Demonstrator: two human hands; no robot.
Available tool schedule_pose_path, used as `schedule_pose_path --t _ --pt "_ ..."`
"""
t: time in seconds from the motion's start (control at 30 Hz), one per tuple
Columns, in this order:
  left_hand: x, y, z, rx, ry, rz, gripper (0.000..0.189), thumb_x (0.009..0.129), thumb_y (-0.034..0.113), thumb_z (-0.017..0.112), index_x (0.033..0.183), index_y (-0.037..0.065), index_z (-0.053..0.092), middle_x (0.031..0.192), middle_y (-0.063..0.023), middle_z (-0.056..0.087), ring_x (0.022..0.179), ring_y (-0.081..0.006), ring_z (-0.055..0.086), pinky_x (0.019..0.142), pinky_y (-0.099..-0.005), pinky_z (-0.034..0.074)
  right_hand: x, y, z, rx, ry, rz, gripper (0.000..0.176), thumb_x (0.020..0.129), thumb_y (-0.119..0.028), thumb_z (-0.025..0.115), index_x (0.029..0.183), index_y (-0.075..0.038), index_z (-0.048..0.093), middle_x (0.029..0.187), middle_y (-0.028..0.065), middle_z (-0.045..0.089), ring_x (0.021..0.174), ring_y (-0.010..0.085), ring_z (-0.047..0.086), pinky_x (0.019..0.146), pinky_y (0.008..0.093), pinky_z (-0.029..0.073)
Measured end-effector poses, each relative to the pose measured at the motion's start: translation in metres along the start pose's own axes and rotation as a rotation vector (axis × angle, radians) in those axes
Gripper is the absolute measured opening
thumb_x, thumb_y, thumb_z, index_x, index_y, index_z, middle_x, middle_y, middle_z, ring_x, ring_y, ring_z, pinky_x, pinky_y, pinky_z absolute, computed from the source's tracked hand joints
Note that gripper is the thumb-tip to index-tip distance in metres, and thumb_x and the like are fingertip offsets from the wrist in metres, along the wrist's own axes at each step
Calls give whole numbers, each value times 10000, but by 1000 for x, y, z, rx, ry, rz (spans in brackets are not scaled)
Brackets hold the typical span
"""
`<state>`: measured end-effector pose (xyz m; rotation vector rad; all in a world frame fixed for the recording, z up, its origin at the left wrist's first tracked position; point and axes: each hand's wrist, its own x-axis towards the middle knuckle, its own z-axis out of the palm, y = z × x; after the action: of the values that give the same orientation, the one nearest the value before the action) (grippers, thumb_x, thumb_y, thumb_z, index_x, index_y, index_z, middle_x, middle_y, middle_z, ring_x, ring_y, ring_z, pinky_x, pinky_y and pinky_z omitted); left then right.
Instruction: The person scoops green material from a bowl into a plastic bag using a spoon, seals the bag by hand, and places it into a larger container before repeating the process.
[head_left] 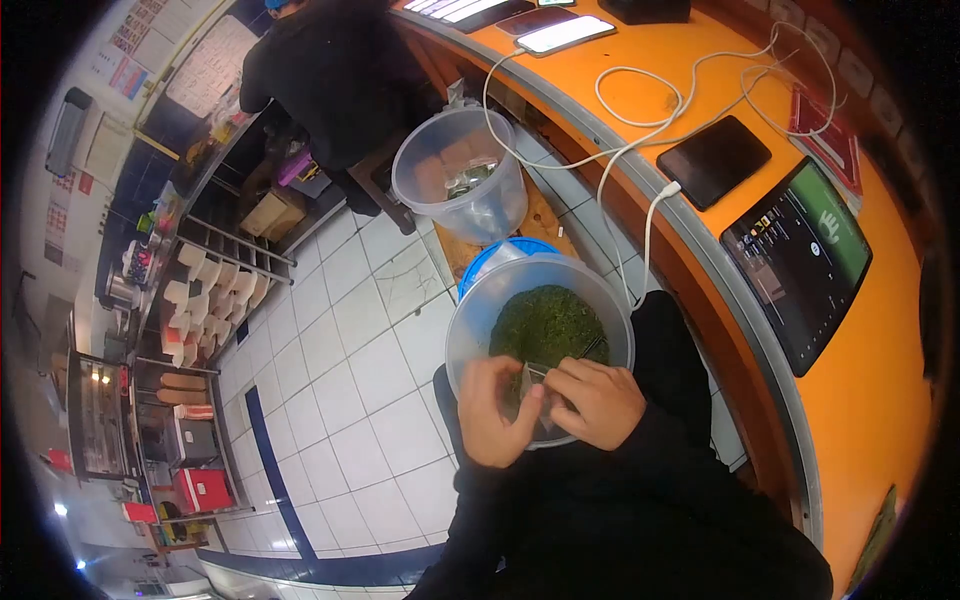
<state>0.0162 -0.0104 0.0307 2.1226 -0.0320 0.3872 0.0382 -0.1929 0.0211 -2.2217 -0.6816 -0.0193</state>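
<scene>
Two-handed work on a small clear packet point(537, 375), pinched by the curled right hand point(603, 405) and touched by the thumb of the half-open left hand point(495, 415), low over green flakes point(548, 315) in the near tub point(468, 325). Apparently mid-bagging, next calling for a steady grip over the flakes. Farther off, another clear tub point(418, 185).

Near bucket point(460, 335) before wearer, counter point(880, 420) right, another person point(325, 85) ahead-left.
Herbs point(545, 315) in near bucket; left hand point(495, 415), right hand point(600, 400) above; second bucket point(495, 212) beyond; tablet point(800, 265) on counter.
</scene>
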Motion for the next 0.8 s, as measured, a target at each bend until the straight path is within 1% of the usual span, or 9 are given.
schedule_pose_path --t 0.03,0.1,0.13,0.2,0.27,0.33,0.5,0.67,0.8 --pt "3 -1 -5 1 -1 0 172 859 171 805 857 28 708 980 -118 648 912 -264 628 834 -358 505 0 0 -5 87 -32 10 129 891 -170 668 970 -70 652 911 94 627 868 310 692 715 454 531" --pt "9 -4 -19 -76 -212 170 193 833 182 833 840 46 697 1132 -125 571 1102 -318 550 960 -399 457 2 -1 -14 200 -65 -25 109 900 -145 655 956 -52 646 911 104 621 850 312 681 708 443 520" --pt "12 -5 -25 -75 -209 168 193 833 182 833 840 46 697 1132 -125 571 1102 -318 550 960 -399 457 3 -2 -18 309 -96 -61 92 908 -119 642 941 -33 641 911 114 614 831 313 670 701 431 508" --pt "19 -8 -34 -145 -494 233 201 842 187 825 831 44 685 1141 -118 558 1141 -318 523 999 -423 429 4 -3 -26 374 -140 -80 102 920 -129 643 950 -31 643 912 113 609 819 303 670 702 427 509" --pt "21 -9 -35 -231 -533 233 222 845 191 823 803 45 661 1116 -108 569 1116 -313 531 985 -422 423 4 -2 -30 440 -180 -95 113 932 -139 644 958 -29 646 914 112 604 807 293 671 703 423 510" --pt "24 -10 -38 -507 -696 292 218 836 160 815 774 46 639 1081 -105 604 1095 -309 545 968 -432 424 3 0 -31 596 -243 -103 111 947 -124 655 925 -14 651 902 105 586 764 262 644 694 388 491" --pt "27 -7 -35 -679 -779 341 203 856 202 767 750 79 647 789 -33 658 955 -254 577 944 -419 326 0 3 -35 733 -311 -157 151 961 -120 707 878 2 673 909 72 594 760 206 622 693 364 480" --pt "23 -17 -27 -593 -764 295 199 880 207 759 768 70 668 809 -26 663 910 -244 543 957 -416 325 -1 2 -36 882 -198 -287 134 958 -98 738 873 2 710 925 51 659 779 175 616 692 342 475" --pt "23 -16 -27 -595 -728 288 209 905 225 758 784 73 681 803 -18 649 899 -234 532 964 -409 326 6 6 -45 851 -544 -244 142 988 -170 741 975 -30 760 887 64 710 738 181 625 672 343 483"
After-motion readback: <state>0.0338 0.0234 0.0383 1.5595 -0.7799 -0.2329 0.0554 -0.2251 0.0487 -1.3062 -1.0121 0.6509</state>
